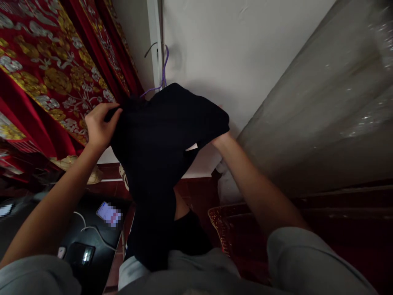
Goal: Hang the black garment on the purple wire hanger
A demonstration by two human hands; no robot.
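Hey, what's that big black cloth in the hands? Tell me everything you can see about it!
The black cloth looks like a soft, plain garment, maybe a top. It hangs stretched out in front of a pale wall, drooping into folds below. The left hand pinches one edge; the right hand is mostly hidden under the opposite corner. A small pale patch, perhaps a label, shows near its lower right edge.

Left: red curtain, gold-and-silver floral. Below it: black surface bearing lit phone and pale cable. Right: grey, glossy sheeting beside white wall.
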